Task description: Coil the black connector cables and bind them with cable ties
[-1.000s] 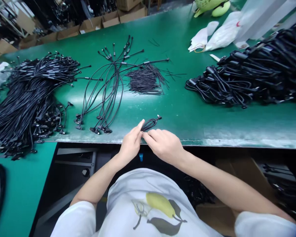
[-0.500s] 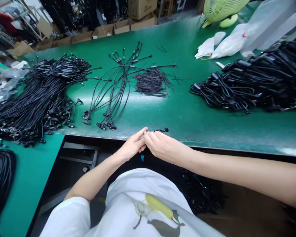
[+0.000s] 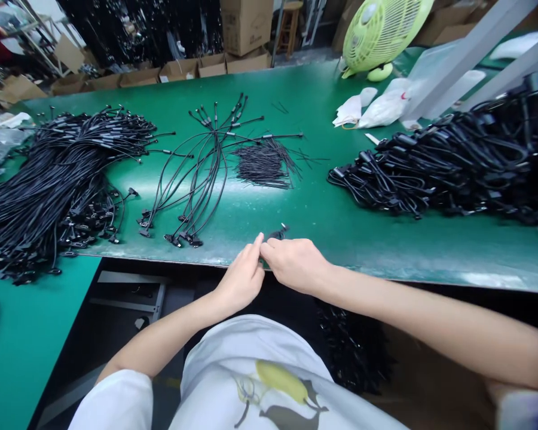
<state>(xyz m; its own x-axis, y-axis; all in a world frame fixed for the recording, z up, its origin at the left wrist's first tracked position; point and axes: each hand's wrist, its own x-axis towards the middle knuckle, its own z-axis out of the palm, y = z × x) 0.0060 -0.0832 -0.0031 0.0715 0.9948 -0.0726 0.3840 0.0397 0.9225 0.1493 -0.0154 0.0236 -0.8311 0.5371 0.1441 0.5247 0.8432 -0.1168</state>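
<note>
My left hand [image 3: 242,278] and my right hand [image 3: 298,264] meet at the table's front edge with their fingertips pressed together. A short black cable [image 3: 277,233] shows just beyond them; it looks folded, and its rest is hidden by the fingers. Both hands are closed on it. Ahead lies a small pile of thin, short black ties [image 3: 263,164]. Left of that several loose black cables [image 3: 206,173] with plug ends are spread out. A heap of bundled black cables [image 3: 452,161] sits at the right.
A large pile of straight black cables [image 3: 72,161] covers the left of the green table [image 3: 314,209]. At the back right are a green fan [image 3: 381,36], white plastic bags [image 3: 381,110] and a slanting grey post [image 3: 470,60]. Cardboard boxes [image 3: 246,27] stand beyond the table.
The camera view has shifted a little, so the table things sit lower and further left. The hands stay together at the edge, and the cable end beyond the fingers now points more upward.
</note>
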